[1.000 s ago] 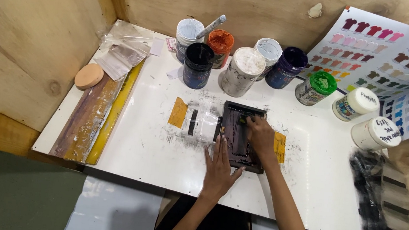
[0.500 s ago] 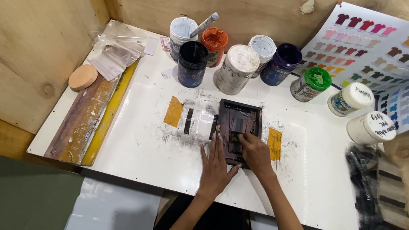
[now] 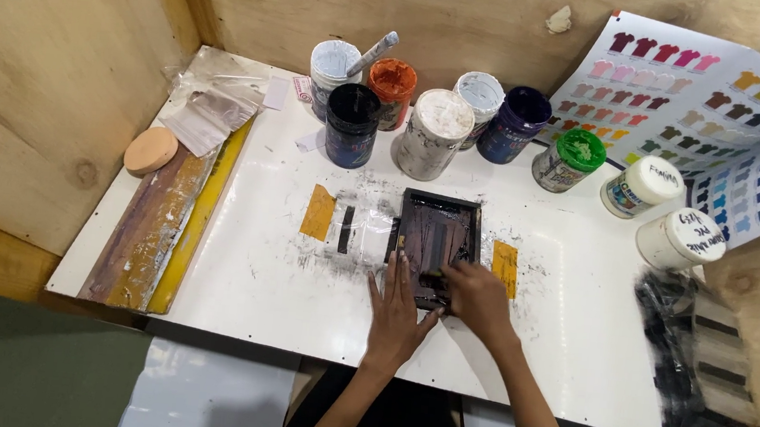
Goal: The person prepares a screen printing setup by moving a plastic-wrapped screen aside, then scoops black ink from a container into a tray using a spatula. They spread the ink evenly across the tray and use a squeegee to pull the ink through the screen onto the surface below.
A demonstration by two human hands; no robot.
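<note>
I am pressing my left hand [image 3: 396, 313] flat, fingers spread, on the near left corner of the small dark framed screen [image 3: 438, 238], while my right hand [image 3: 476, 297] is curling closed over its near edge. The screen is lying just beyond both hands, mid-table [image 3: 234, 283], its long axis running near to far. Two yellow tape patches are flanking it, and nine paint jars [image 3: 434, 131] are standing along the far side.

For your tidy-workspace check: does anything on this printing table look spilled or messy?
Yes. Dark ink smears spread over the white table around the small framed screen, beyond the yellow tape patches. The jars stand upright.
</note>
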